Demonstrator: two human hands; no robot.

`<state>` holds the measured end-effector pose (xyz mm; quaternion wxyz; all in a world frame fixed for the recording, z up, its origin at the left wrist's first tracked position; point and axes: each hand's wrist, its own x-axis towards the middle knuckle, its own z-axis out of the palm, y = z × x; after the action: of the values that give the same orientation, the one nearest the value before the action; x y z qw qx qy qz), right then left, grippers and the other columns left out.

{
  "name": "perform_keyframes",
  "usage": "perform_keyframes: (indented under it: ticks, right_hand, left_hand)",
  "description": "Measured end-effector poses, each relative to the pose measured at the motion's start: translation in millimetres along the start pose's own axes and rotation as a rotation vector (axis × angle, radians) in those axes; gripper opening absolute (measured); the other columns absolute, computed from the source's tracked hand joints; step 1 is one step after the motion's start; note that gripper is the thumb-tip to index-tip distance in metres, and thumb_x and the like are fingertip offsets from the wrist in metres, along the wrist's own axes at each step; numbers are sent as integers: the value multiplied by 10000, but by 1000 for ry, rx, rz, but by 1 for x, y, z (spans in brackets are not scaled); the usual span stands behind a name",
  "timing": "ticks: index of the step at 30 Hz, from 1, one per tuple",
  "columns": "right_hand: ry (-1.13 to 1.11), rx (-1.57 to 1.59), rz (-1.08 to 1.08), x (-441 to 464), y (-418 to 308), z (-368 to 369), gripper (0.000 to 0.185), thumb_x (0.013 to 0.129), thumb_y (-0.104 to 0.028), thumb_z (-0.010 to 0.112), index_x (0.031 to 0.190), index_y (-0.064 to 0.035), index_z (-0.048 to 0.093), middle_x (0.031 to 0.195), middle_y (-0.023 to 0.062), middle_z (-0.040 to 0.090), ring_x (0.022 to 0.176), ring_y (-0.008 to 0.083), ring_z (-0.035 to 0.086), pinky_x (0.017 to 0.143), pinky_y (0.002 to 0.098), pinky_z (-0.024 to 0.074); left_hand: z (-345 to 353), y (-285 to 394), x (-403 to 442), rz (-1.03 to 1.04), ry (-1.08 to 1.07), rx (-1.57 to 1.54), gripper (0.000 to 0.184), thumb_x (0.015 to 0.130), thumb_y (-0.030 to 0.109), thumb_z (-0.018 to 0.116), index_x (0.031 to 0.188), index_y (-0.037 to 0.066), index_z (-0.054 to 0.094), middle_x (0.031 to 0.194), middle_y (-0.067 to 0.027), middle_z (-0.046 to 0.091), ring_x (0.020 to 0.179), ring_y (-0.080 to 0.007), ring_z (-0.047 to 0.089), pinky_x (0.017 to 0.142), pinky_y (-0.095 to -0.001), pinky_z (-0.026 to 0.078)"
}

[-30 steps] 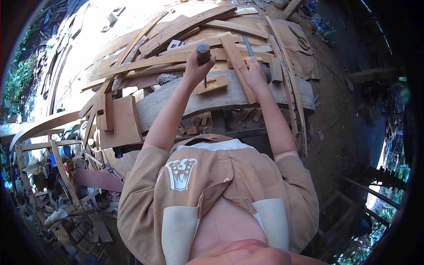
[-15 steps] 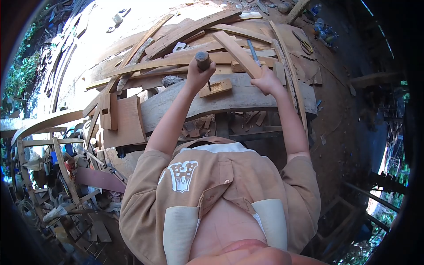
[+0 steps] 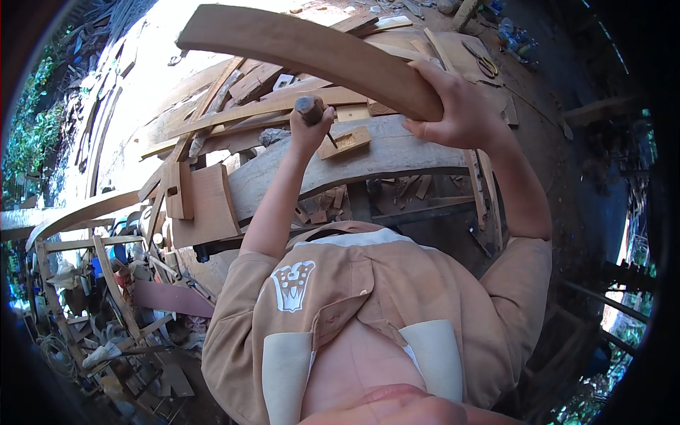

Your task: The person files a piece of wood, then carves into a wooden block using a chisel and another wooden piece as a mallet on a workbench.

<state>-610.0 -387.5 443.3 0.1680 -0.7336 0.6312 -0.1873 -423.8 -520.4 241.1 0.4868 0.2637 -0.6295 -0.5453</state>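
Note:
My left hand (image 3: 309, 127) is closed round the wooden handle of a chisel (image 3: 307, 107). The chisel's thin blade points down at a small wooden block (image 3: 345, 142) with a cut recess, which lies on a thick grey plank (image 3: 397, 151). In my right hand (image 3: 464, 110) is one end of a long, flat wooden piece (image 3: 312, 51), raised above the plank and reaching far to the upper left.
Behind the plank lie several loose boards (image 3: 262, 110). A mortised block (image 3: 178, 191) and a flat board (image 3: 207, 205) sit at the left. Pliers (image 3: 486, 66) lie at the upper right. A cluttered wooden frame (image 3: 113, 280) stands lower left.
My right hand has lifted the wooden piece off the plank and swung it up and to the left, nearer the camera. My left hand still holds the chisel at the small block.

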Motion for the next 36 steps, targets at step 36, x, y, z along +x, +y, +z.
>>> perform_keyframes:
  ticks: [36]
  right_hand:
    - [103,178,-101,-3,-6,19,523,642,-293,633,1040,-9,448,866,222,567,758,357,572,682,401,454]
  left_hand:
    - [-11,-3,-3,-54,33,-65,148,732,7,599,775,46,462,693,-29,545,617,-92,540,564,-218,452]
